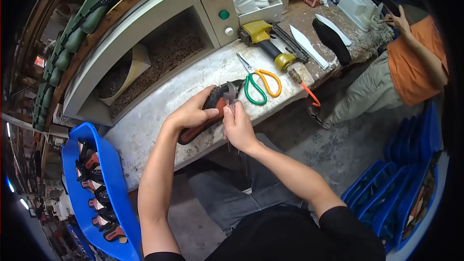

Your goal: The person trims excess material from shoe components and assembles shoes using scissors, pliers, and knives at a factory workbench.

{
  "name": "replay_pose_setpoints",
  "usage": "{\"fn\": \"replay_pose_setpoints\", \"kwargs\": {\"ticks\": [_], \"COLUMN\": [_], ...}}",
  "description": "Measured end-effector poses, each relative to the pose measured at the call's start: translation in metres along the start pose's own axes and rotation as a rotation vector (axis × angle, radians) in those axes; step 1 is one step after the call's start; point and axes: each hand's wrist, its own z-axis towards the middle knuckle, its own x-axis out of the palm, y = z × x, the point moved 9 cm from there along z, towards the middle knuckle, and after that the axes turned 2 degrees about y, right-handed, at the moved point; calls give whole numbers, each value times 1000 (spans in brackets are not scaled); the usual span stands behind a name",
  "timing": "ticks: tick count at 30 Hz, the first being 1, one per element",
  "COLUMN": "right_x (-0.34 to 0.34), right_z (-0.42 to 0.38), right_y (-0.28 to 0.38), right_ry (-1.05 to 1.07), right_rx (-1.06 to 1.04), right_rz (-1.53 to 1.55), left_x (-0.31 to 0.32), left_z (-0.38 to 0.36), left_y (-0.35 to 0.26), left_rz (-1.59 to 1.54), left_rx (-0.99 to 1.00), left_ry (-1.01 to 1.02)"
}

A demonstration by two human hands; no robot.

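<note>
A black and red shoe or sandal [207,120] lies on its side at the front edge of the pale worktop [145,111]. My left hand [192,111] is wrapped round its upper part, thumb on the red surface. My right hand [237,124] is closed in a pinch at the shoe's dark strap end; a thin, greyish piece shows at its fingertips, too small to name. Scissors [259,81] with one green and one yellow handle lie just right of the shoe, their blades slightly apart.
Behind stands a machine [205,7] with red and green buttons. A yellow and black tool [266,43], white strips and a black insole [331,38] lie to the right. Blue bins [116,183] holding shoes stand at left. A person in orange [418,63] is at right.
</note>
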Motion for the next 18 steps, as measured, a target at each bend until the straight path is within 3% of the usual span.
{"fn": "replay_pose_setpoints", "kwargs": {"ticks": [3, 8, 13, 18], "right_x": [7, 11, -1, -8], "right_z": [13, 32, 34, 30], "right_y": [-12, -21, -24, -1], "right_ry": [109, 120, -43, -4], "right_rx": [108, 266, 239, 336], "right_rz": [-33, 91, 288, 295], "left_x": [-10, -3, 3, 5], "left_z": [3, 0, -12, -12], "left_y": [0, 2, -9, -9], "left_rz": [44, 29, 126, 169], "left_rx": [52, 57, 152, 202], "left_ry": [-87, -268, -372, -410]}}
